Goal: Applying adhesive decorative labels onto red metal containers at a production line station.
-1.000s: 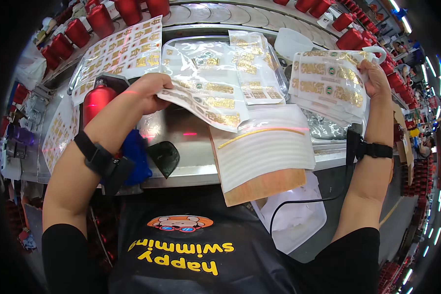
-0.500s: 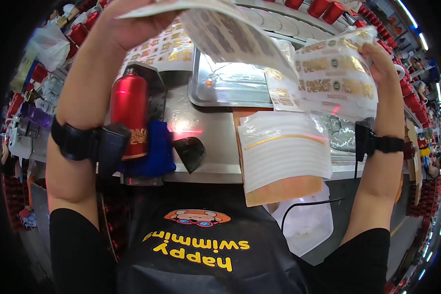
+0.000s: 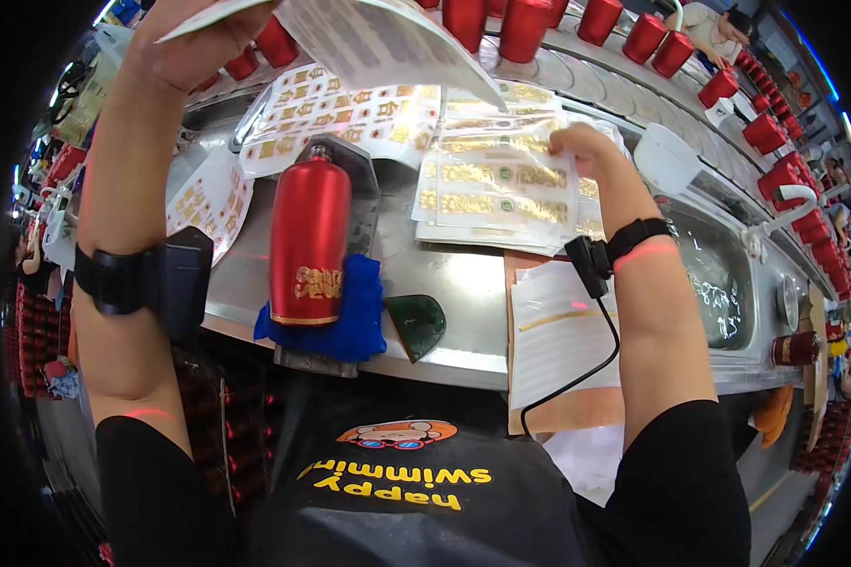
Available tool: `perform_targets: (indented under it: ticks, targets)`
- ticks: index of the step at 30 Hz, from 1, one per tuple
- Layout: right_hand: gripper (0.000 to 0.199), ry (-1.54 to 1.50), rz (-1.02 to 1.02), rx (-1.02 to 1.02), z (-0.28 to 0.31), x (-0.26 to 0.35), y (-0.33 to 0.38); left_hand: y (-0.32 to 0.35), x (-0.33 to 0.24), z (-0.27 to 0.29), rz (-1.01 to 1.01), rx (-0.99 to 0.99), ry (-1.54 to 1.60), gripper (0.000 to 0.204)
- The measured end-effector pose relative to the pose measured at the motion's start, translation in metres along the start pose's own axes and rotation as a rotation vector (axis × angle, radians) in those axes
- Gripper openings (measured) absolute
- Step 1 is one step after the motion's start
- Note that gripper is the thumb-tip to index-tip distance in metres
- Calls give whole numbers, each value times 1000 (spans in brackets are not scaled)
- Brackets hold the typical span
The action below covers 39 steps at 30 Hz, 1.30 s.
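Note:
My left hand (image 3: 199,52) is raised at the upper left, gripping a white decal sheet (image 3: 378,42) that bends out to the right. My right hand (image 3: 586,146) pinches the right edge of a clear-covered sheet of gold decals (image 3: 492,180), which lies over other sheets on the metal bench. Between my arms a red metal bottle (image 3: 310,231) with gold lettering low on its side leans on a blue cloth (image 3: 361,307), against a dark support (image 3: 355,170). A dark green scraper (image 3: 416,326) lies just right of the cloth.
More gold decal sheets (image 3: 336,109) lie behind the bottle. White striped sheets (image 3: 553,317) rest on a brown board at the bench's front edge. On the right are a water-filled sink (image 3: 723,283) and a white tub (image 3: 667,156). Red bottles (image 3: 600,19) line the back; a person (image 3: 714,33) is beyond.
My right hand has brought the gold decal sheets left and down onto the bench, where the metal tray was visible. My left hand keeps its sheet raised. The view has shifted.

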State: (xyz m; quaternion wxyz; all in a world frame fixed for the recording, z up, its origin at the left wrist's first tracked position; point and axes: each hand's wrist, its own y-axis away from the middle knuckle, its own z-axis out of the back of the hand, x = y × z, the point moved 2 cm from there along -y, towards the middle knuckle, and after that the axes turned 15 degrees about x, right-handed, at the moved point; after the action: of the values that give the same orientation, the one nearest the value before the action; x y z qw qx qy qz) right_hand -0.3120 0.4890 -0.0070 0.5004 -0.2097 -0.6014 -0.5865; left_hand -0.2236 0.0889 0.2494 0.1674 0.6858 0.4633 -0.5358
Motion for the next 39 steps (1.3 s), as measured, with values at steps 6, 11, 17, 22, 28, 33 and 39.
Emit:
perform_targets:
  ticks: [6,11,17,22,28,33,39]
  targets:
    - [44,415,-53,-279,-12,10,33,-28,37,-14,133,-9,-59,29]
    - [57,-140,267,211,-24,59,83,-92,57,-4,126,404,111,24]
    - [50,-617,571,537,1,52,113,-81,115,-38,133,163,-82,29]
    - [51,-251,267,87,-11,-9,68,-17,214,-13,624,-48,-421,35]
    - [59,-32,118,-97,-36,-23,62,4,210,-26,873,-35,-714,50]
    - [54,695,171,-405,-23,-31,50,17,149,-47,667,96,-994,74]
    - [28,1137,415,-245,-86,45,118,88,78,-33,369,-26,-1064,77]
